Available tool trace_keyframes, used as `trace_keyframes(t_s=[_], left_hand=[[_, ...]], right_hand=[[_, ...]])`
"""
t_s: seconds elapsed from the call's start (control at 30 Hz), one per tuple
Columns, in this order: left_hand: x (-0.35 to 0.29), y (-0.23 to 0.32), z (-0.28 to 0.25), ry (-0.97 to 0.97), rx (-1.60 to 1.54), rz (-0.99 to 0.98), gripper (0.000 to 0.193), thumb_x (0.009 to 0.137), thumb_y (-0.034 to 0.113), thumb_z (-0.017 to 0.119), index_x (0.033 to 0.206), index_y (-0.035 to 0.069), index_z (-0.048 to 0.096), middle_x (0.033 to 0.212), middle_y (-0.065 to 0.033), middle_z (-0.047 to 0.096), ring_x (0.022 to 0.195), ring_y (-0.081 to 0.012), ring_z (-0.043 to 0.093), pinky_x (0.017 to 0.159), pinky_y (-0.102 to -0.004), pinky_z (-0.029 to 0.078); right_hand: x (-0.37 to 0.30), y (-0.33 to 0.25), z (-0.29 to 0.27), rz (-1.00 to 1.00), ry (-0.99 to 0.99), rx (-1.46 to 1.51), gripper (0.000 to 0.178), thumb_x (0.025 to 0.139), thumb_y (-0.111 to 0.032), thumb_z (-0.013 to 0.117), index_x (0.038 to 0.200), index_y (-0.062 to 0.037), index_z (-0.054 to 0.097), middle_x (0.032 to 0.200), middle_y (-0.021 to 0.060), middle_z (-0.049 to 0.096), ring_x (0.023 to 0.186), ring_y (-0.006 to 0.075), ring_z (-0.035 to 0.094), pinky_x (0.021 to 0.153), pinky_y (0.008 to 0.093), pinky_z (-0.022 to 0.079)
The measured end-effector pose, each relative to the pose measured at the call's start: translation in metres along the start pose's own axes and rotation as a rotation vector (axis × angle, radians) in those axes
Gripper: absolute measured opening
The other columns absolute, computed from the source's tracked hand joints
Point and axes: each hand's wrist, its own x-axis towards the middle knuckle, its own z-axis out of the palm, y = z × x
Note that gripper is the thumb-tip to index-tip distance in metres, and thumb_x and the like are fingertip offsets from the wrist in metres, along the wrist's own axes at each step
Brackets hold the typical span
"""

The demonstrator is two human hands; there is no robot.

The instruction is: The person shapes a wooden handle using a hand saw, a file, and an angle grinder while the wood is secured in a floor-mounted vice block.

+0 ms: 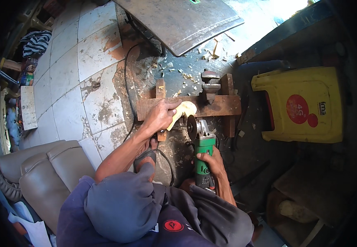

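Note:
My left hand [158,118] is closed around a pale yellow piece of carved wood [185,110]. The piece has a rounded, notched end and lies over a low wooden beam [226,106]. In my right hand [215,161] is a green angle grinder [205,147], gripped by its body. Its dark disc [192,126] stands just to the right of the carved wood, close to its lower edge; whether they touch I cannot tell. A small metal vise [210,82] sits on the beam beyond both hands.
A yellow plastic stool [300,103] lies at the right. A brown padded seat [49,173] is at the near left. At the far side stands a metal-topped table [182,24]. Wood chips [189,76] litter the floor near the vise. A black cable [126,82] runs along the left.

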Motion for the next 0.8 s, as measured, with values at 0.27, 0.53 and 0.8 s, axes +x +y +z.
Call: trace_keyframes(t_s=[0.27, 0.53, 0.8], left_hand=[[0.000, 0.001, 0.000, -0.010, -0.023, -0.019, 0.038, 0.098, 0.015, 0.063, 0.135, 0.020, 0.069, 0.104, -0.0217, 0.058, 0.103, -0.0399, 0.065, 0.097, -0.0430, 0.049], [0.003, -0.010, 0.006, -0.005, -0.043, -0.007, 0.038, 0.098, 0.015, 0.062, 0.135, 0.020, 0.069, 0.109, -0.0239, 0.058, 0.108, -0.0419, 0.065, 0.099, -0.0421, 0.049], [0.003, 0.000, 0.000, -0.047, 0.012, -0.067, 0.040, 0.100, 0.009, 0.062, 0.137, 0.021, 0.068, 0.113, -0.0157, 0.059, 0.106, -0.0274, 0.064, 0.097, -0.0339, 0.049]], right_hand=[[0.002, 0.006, -0.003, -0.001, 0.009, -0.001, 0.047, 0.079, -0.018, 0.072, 0.118, 0.0043, 0.057, 0.093, 0.0124, 0.067, 0.078, 0.0240, 0.071, 0.072, 0.0366, 0.057], [0.003, 0.006, -0.005, 0.000, -0.009, -0.002, 0.047, 0.079, -0.018, 0.072, 0.118, 0.0044, 0.057, 0.094, 0.0124, 0.068, 0.078, 0.0237, 0.071, 0.072, 0.0362, 0.056], [0.004, 0.005, -0.004, 0.002, -0.007, -0.026, 0.046, 0.079, -0.018, 0.072, 0.117, 0.0042, 0.058, 0.094, 0.0122, 0.068, 0.078, 0.0230, 0.071, 0.072, 0.0356, 0.056]])
